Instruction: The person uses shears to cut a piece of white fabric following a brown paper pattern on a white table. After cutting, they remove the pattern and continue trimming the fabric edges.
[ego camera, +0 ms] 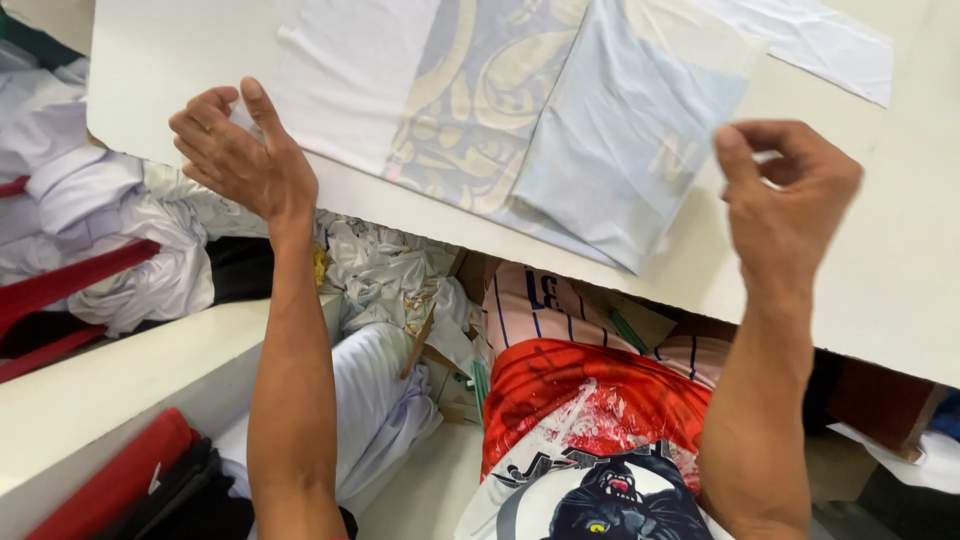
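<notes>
White flat worktable (880, 280), printed sheets on it, both your hands at their edges.
Pale blue-grey translucent printed sheet with cream scroll pattern (560, 120) lies slanted across the table, long axis running from upper left down to a pointed corner near the table's front edge; a plain white paper sheet (350, 80) sits under its left part. Your left hand (240, 155) pinches the left edge of the white sheet, thumb up, fingers curled. Your right hand (790, 190) has thumb and forefinger closed at the blue-grey sheet's right edge; whether they actually catch it you cannot tell. That sheet lies between both hands, right hand nearer. Heap of white and red garments (110, 250) below the table, left.
</notes>
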